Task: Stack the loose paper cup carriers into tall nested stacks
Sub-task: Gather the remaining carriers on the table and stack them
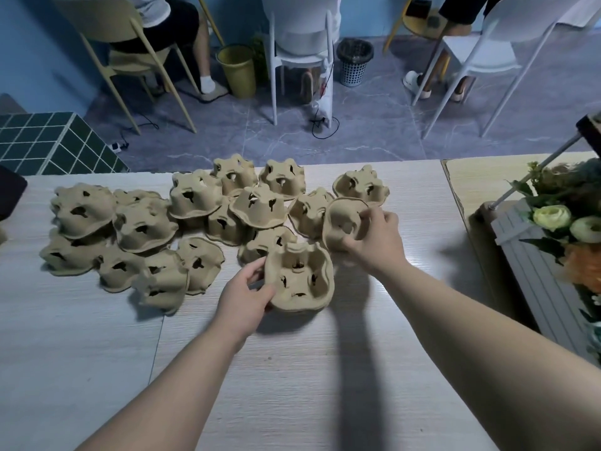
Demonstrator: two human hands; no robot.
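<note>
A: From the head camera, what is each hand doing?

B: The left hand [247, 296] grips an upturned carrier [300, 278], cup wells facing up, by its left rim; thumb on top, fingers curled under the edge. That carrier sits on the table [292, 369] and is my landmark

A: And the other hand?

B: The right hand [374, 242] holds a second carrier [341, 222] tilted on edge, just up and right of the landmark carrier, fingers curled round its right side. It is lifted off the table

A: Where are the rest?

B: The loose carriers [143, 227] lie in a heap, mostly upside down, left of and beyond the landmark carrier, several overlapping. One [265, 244] touches its far-left edge, another [361, 185] lies farther off behind the tilted one

A: Anything else nearby?

B: A planter of flowers [553, 219] stands well to the right of the landmark carrier. Beyond the table, chairs [300, 30], a yellow bucket [235, 70] and a mesh bin [354, 61] stand on the floor
</note>
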